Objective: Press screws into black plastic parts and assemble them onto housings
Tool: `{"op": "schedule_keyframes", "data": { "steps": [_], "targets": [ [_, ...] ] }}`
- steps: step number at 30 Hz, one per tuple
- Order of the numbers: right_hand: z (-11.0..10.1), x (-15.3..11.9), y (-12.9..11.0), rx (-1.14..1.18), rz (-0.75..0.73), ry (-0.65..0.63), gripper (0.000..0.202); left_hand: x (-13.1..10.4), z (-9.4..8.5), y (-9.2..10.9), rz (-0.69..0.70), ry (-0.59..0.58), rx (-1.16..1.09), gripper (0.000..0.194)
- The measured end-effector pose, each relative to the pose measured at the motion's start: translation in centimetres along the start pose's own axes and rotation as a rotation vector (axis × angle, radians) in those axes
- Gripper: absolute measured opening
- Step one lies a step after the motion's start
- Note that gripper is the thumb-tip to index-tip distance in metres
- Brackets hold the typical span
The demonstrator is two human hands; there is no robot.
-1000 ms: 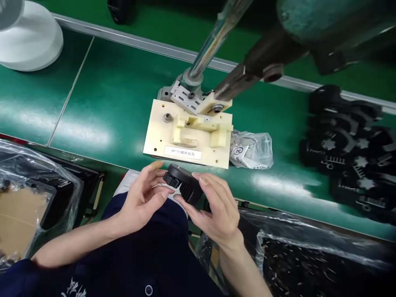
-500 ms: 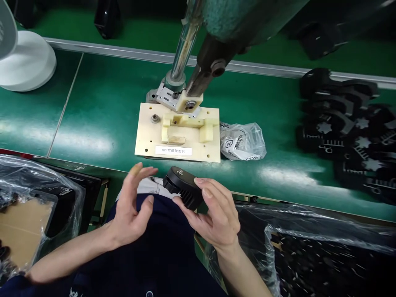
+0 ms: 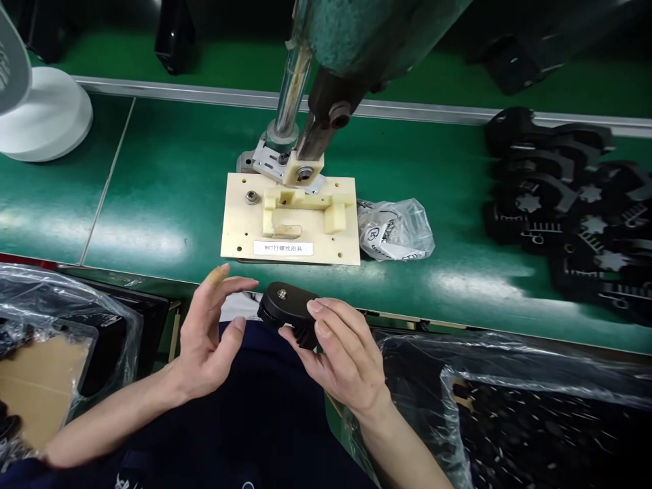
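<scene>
A black plastic part [image 3: 290, 305] with a rounded end and a small metal screw on its top face is pinched in my right hand [image 3: 343, 356], between thumb and fingers. To its left, my left hand [image 3: 211, 339] is open, thumb and fingers apart, not touching the part. Beyond both hands a cream fixture plate [image 3: 239, 217] with raised blocks and a printed label lies on the green bench. Above the plate's back edge stands a press [image 3: 329, 102] with a metal column and a dark ram.
A clear plastic bag [image 3: 394, 231] lies right of the fixture. Black molded parts [image 3: 555, 204] are piled at the right of the bench. A white round base [image 3: 48, 115] stands at the left. Plastic-lined bins [image 3: 117, 326] flank my body, the right bin [image 3: 530, 435] holding small dark pieces.
The black part has tilted in my right hand, so its top face with the screw shows more. Both hands have shifted slightly left in view.
</scene>
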State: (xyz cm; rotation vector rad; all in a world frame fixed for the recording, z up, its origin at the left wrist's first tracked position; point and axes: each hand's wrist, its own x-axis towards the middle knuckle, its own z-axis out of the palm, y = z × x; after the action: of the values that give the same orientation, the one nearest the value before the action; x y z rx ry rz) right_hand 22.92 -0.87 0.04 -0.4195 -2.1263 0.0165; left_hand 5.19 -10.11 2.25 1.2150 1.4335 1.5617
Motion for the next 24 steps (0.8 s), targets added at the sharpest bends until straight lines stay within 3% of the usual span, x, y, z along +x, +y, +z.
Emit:
{"op": "schedule_keyframes", "data": {
  "steps": [5,14,17,20,24],
  "targets": [
    [-0.2,-0.3,-0.1,0.025,-0.004,-0.035,0.041,0.1,0.7,-0.1,-0.099,-0.141,-0.139,0.065],
    [-0.5,-0.1,-1.8,0.117,0.122,-0.063,0.033,0.2,1.4,0.6,-0.190,-0.086,-0.205,0.062],
    [-0.7,-0.5,-2.6,0.163,0.222,-0.043,0.046,-0.4,1.4,0.8,-0.183,-0.042,-0.196,0.062],
    [-0.8,-1.2,-3.8,0.405,0.614,0.037,0.069,-1.0,1.2,0.9,-0.100,0.031,-0.158,0.065],
    [-0.9,-1.5,-5.2,1.282,1.300,0.076,0.067,-2.1,0.9,-0.1,0.076,0.027,0.049,0.072]
  ]
}}
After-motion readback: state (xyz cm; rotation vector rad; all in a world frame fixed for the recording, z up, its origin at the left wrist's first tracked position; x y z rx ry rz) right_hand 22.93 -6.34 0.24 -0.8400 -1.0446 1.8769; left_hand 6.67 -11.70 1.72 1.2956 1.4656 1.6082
